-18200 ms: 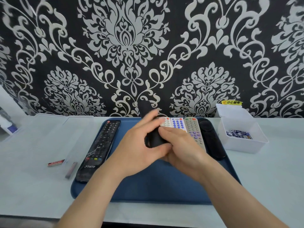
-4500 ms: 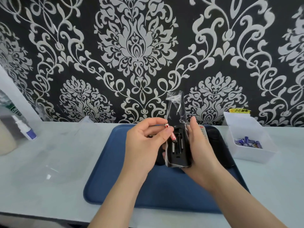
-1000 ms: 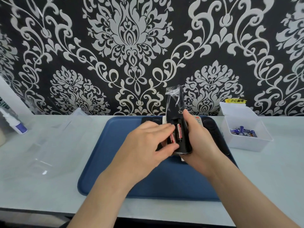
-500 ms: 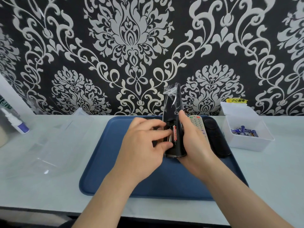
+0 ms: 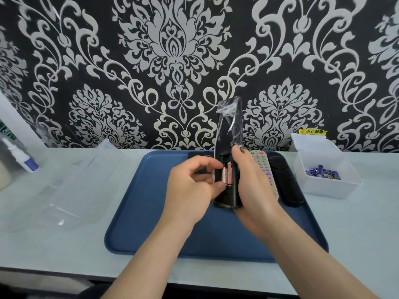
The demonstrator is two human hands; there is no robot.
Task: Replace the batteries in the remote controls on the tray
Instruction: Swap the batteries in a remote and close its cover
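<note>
My right hand (image 5: 250,182) holds a long black remote (image 5: 228,134) wrapped in clear plastic, upright and back side toward me, above the blue tray (image 5: 151,212). Its battery bay is uncovered and two red batteries (image 5: 227,175) lie side by side in it. My left hand (image 5: 192,186) is at the bay, thumb and forefinger pinching the left battery at its ends. On the tray behind my right hand lie a grey remote with coloured buttons (image 5: 264,167) and a black remote (image 5: 285,180).
A white box (image 5: 323,188) with several blue batteries (image 5: 322,172) stands right of the tray. A clear plastic container (image 5: 64,186) lies on the table at left, with a white-and-blue small bottle (image 5: 21,156) beyond it. Patterned wall runs directly behind.
Since a second ago the remote has tilted more upright and the second red battery now lies in the bay; my left fingers have spread out to its ends.
</note>
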